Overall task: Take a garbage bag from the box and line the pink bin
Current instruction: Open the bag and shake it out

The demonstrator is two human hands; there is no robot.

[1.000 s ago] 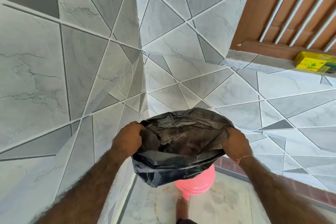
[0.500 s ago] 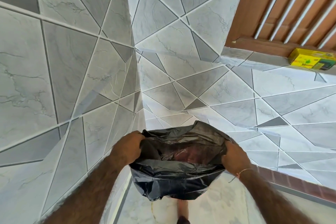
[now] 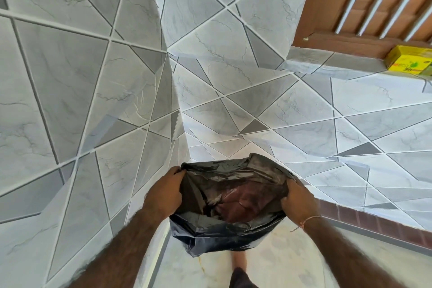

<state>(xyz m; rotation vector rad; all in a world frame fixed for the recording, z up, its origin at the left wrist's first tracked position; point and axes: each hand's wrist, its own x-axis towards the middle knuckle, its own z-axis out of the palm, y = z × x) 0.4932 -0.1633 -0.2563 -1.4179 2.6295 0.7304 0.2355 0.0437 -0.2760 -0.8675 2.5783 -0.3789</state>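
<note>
A black garbage bag [image 3: 229,201] hangs open between my hands, low in the middle of the view. My left hand [image 3: 164,190] grips its left rim and my right hand [image 3: 295,199] grips its right rim, stretching the mouth wide. A reddish-pink tint shows through the thin plastic inside the bag; the pink bin itself is hidden behind the bag. The yellow garbage bag box [image 3: 409,60] lies on the tiled ledge at the far right, well away from both hands.
Grey marble-pattern tiled walls meet in a corner straight ahead. A brown wooden window frame with white bars [image 3: 364,4] sits above the ledge. My foot [image 3: 239,266] shows on the pale floor under the bag. A dark red skirting strip [image 3: 374,220] runs along the right wall.
The bag has come down over the pink bin, which showed below it a second ago and is now covered. Both hands have lowered with the rim and spread it wider.
</note>
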